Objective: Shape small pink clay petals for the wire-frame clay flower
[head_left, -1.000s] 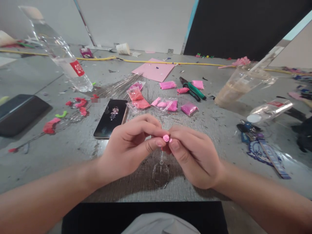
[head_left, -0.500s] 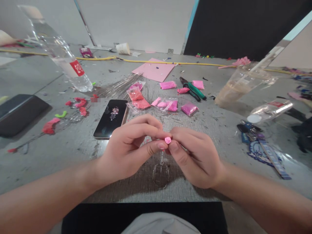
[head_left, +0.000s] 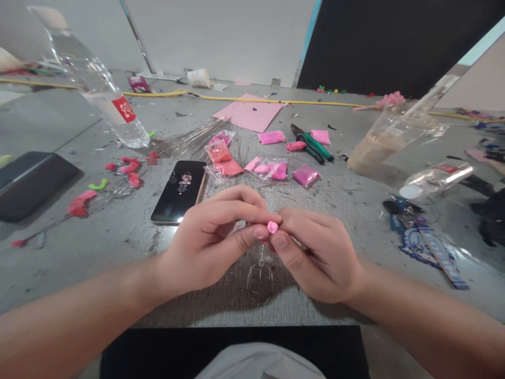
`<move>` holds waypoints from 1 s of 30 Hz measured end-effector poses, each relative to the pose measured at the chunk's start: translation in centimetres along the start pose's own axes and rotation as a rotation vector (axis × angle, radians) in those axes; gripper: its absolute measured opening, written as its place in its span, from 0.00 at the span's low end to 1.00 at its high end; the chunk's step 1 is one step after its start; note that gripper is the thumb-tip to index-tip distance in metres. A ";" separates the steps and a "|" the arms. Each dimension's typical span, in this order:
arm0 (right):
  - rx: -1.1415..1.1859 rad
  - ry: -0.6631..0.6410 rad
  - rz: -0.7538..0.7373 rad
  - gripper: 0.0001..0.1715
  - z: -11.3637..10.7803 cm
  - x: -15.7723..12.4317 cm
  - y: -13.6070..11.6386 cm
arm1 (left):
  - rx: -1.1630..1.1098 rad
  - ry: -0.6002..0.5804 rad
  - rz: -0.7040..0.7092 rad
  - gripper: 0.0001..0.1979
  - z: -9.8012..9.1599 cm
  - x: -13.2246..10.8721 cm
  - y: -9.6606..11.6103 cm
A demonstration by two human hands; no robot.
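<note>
Between the fingertips of both hands sits a small pink clay rose [head_left: 272,227]. My left hand [head_left: 221,237] pinches it from the left with thumb and forefinger. From the right, the thumb and fingers of my right hand [head_left: 315,252] press on it. Beneath the hands a twisted wire piece [head_left: 260,276] with loops lies on the grey table, its upper end hidden by the fingers. Beyond the hands are bags of pink clay [head_left: 272,168] and bags of coral clay [head_left: 224,160]. A phone [head_left: 179,192] lies just left of them.
Green-handled pliers [head_left: 313,145] and a pink sheet [head_left: 250,113] lie farther back, near a bundle of wires [head_left: 193,137]. A water bottle [head_left: 114,105] stands left; a drink cup [head_left: 374,142], small bottle [head_left: 437,179] and keychains [head_left: 422,237] are right. Red clay pieces [head_left: 130,166] lie left.
The fingers have shifted very slightly around the pink clay rose, which appears turned a little. Both hands keep their hold, and the other things stay where they were.
</note>
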State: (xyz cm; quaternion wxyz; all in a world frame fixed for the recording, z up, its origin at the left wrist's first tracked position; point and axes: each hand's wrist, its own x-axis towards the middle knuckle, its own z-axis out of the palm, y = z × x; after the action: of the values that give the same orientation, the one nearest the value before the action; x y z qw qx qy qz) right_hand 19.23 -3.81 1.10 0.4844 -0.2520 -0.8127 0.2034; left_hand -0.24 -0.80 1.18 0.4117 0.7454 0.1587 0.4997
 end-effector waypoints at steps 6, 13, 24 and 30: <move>-0.002 0.006 0.035 0.12 -0.1 0.1 0.3 | -0.051 0.010 -0.012 0.10 -0.1 0.1 0.1; -0.026 0.017 0.042 0.13 -0.3 0.2 0.0 | -0.070 0.024 -0.049 0.09 -0.2 0.0 0.5; -0.120 0.038 0.008 0.07 -0.8 0.2 -0.6 | -0.075 -0.011 -0.033 0.09 -0.3 0.0 0.1; -0.114 0.028 0.001 0.06 -0.8 0.4 -0.6 | -0.068 -0.026 -0.079 0.07 -0.2 0.2 0.4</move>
State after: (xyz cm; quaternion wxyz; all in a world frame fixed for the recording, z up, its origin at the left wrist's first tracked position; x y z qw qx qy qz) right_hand 19.63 -4.00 2.03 0.4806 -0.2823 -0.8159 0.1536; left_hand -0.41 -0.77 1.64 0.4584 0.7305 0.1656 0.4783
